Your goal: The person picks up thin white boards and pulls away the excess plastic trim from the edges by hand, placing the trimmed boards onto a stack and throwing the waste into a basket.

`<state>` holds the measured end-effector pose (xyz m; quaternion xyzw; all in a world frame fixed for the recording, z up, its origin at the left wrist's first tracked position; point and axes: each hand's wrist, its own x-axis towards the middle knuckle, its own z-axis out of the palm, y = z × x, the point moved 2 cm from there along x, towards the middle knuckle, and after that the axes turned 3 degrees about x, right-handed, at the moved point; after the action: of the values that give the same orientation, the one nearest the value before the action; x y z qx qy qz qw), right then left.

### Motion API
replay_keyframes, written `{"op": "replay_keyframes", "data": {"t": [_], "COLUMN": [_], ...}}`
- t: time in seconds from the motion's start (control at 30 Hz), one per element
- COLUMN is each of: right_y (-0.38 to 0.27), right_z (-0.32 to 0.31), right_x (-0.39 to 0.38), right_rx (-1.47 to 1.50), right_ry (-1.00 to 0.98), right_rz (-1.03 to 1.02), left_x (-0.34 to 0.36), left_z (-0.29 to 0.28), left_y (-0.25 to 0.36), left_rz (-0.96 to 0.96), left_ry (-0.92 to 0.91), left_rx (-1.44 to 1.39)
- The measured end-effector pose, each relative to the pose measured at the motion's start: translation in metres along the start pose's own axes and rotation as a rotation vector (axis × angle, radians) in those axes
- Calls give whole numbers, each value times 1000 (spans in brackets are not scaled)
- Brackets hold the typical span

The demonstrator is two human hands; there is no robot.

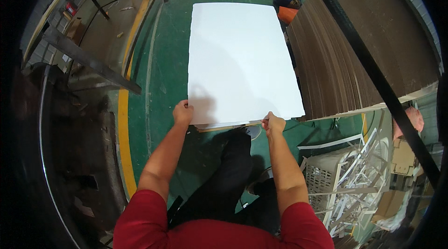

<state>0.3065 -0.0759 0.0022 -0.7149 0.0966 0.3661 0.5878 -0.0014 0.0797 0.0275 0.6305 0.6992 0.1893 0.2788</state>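
Observation:
A large white sheet [242,62] lies in front of me, with more sheet edges and a brown board edge showing under its near side. My left hand [182,112] grips the sheet's left edge near the closest corner. My right hand [273,123] holds the near edge toward the right, fingers closed on it. What supports the stack is mostly hidden. My dark-trousered legs are below it.
A tall stack of brown boards [350,53] stands at right, crossed by a black bar [360,59]. A crate [322,179] of white strips is below it. Metal frames [86,53] and dark machinery [74,165] are at left on the green floor [163,48].

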Motion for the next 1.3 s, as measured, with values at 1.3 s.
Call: {"op": "replay_keyframes", "data": {"t": [1.3], "right_y": [-46], "right_z": [-13], "right_x": [-45], "right_rx": [-253], "right_ry": [-23], "right_rz": [209], "left_x": [3], "left_z": [16], "left_y": [-9], "left_rz": [-138], "left_ry": [-62], "left_rx": [-342]}}
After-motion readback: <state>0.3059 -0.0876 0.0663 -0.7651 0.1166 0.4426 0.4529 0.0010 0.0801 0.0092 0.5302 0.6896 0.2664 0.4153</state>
